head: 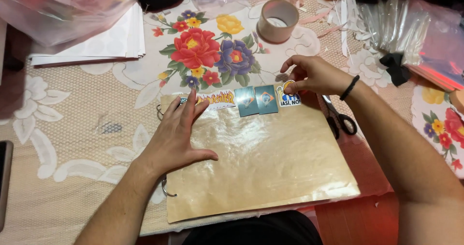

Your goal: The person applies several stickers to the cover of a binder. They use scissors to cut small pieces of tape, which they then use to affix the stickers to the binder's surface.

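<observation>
A glossy tan sheet (270, 163) on metal binder rings (166, 189) lies in front of me. Along its top edge runs a row of stickers: a flame-lettered one (217, 99), two teal square ones (256, 100) and a white-edged one (288, 96) at the right end. My left hand (176, 136) lies flat on the sheet's left part, fingers spread, fingertips near the flame-lettered sticker. My right hand (311, 74) pinches the top of the white-edged sticker with thumb and fingertips, pressing it at the sheet's upper right corner.
Black-handled scissors (340, 119) lie just right of the sheet under my right wrist. A roll of tape (277, 20) stands on the floral tablecloth beyond. A stack of white sheets (104, 44) sits far left, clear plastic sleeves (396, 27) far right, a phone edge (5, 177) at left.
</observation>
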